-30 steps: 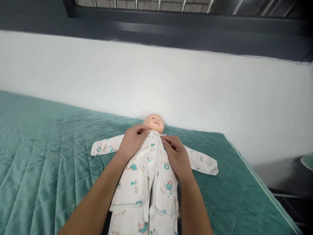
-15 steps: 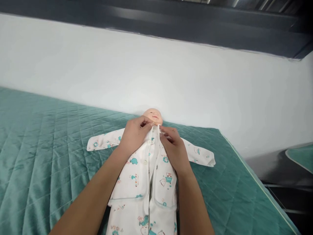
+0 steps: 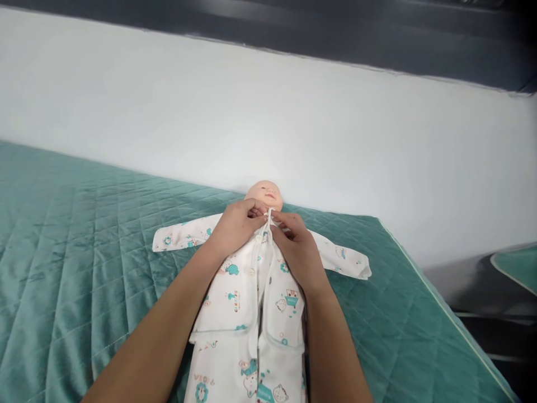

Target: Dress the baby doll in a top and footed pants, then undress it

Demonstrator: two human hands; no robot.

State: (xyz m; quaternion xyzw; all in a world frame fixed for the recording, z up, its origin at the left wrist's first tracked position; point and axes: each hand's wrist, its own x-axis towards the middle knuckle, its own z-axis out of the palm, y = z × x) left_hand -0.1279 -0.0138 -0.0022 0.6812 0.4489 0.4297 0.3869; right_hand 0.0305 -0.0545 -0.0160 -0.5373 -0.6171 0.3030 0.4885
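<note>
A baby doll lies on its back, dressed in a white long-sleeved baby jacket with teal animal prints. Pale buttons run down one front edge, and the lower front stays parted. Just under the doll's chin, my left hand pinches one collar edge. My right hand grips the other edge, its fingertips close against the left ones. Both sleeves stretch outward. White printed trousers show below the jacket hem. What lies between my fingertips is mostly hidden.
A green quilted bed cover spreads under the doll. Behind it rises a white wall with a dark band above. The bed's edge runs down the right side, with a dark gap and another green surface beyond.
The two collar edges have come closer together under the chin, my fingertips nearly meeting. The view has tilted slightly downward.
</note>
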